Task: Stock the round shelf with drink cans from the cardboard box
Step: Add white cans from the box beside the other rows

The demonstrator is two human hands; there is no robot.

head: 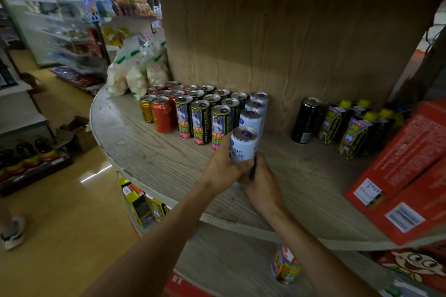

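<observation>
fingers (225, 152) of my left hand (222, 166) were curled round the near side of a white can (243, 143), and my right hand (261, 183) pinched it low on the right. two hands kept it upright and square. whether its base touched the round shelf (156, 157) i could not tell.

far left, on the floor, a cardboard box (74, 132) stood open, well apart from the shelf; i took it for the supply but could not be sure. on the shelf, snack bags (135, 72) leaned at the back. next came a gold can (146, 108) and a red can (163, 114), then yellow-and-black cans (200, 123) in tight files, each kind in its own line so labels faced out. just beside them ran a file of white cans (252, 116), and the held can sat at its front end, which i judged was its slot. further right, past bare board, stood a black can (305, 119), then cartons with yellow caps (354, 132), then red boxes (410, 176).
</observation>
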